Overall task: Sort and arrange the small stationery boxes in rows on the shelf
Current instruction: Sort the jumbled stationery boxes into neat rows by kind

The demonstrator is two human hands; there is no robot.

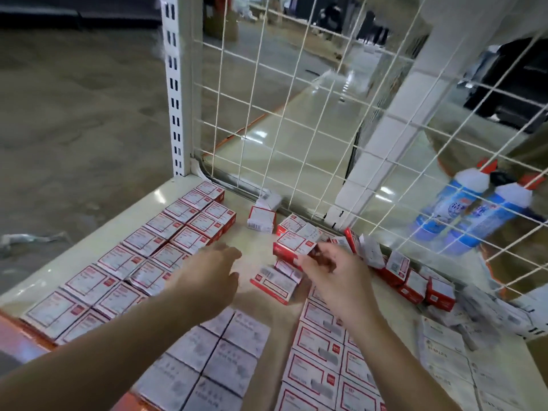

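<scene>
Right hand (329, 269): a red-and-white stationery box (293, 247) is pinched at the fingertips and held above the shelf (166, 191).
Left hand (207, 274): nothing is held; fingers are extended loosely above the shelf.
Left rows (142, 253): boxes are laid flat in two lines.
Loose boxes (412, 280): scattered along the wire grid (296, 114).
Behind grid: two blue bottles (462, 215) are seen.

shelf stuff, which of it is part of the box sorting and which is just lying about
Job: red box in the right hand; left hand; two neat rows on the shelf; loose boxes along the wire grid.

Lying about: blue bottles behind the grid.
</scene>
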